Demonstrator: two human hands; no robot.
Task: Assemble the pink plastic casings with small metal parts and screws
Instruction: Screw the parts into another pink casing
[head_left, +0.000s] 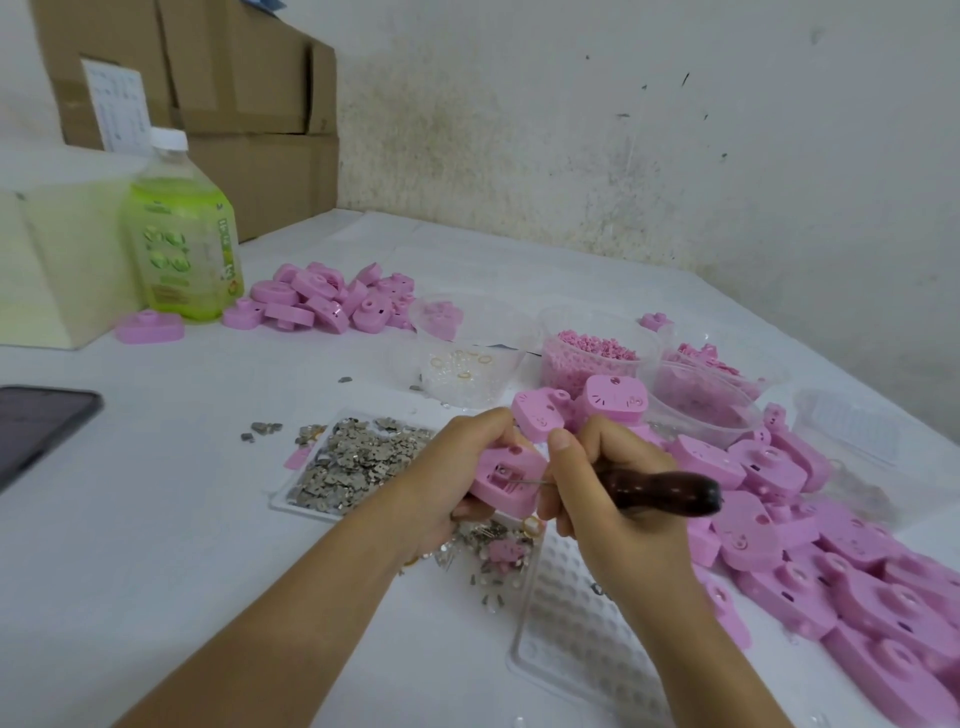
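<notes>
Two hands work close together over the white table (156, 545), approx mid-frame. Left hand (457, 467) grips one pink casing (511, 480), fingers curled round its far edge & underside, open inner side tilted toward the camera. Right hand (613, 499) is wrapped round a tool (670, 493) w/ a dark wooden handle, thumb up on top. Its thin metal shaft (540, 482) points left, tip inside the casing's recess. Can't tell what the tip touches, too small.

Left of the hands sits a shallow clear tray (283, 501) heaped w/ small grey metal parts (358, 457), a few more loose on the table beside it. Under the hands lies a scatter of metal bits (488, 545) w/ a gold ring among them. Just right of that is a clear dimpled blister tray (576, 623).

Right side: big casing pile (831, 571) running to the frame edge. Behind the hands, 3 clear tubs: ring tub (467, 364) w/ clear & gold rings, pellet tub (592, 353) w/ small pink pieces, third tub (701, 400) w/ pink contents, blurred.

Far left: second casing pile (332, 299), green drink bottle (182, 244) w/ white cap, a single casing (149, 326) at its foot, dark phone (36, 426) at the left edge, cardboard boxes (234, 78) by the wall.
</notes>
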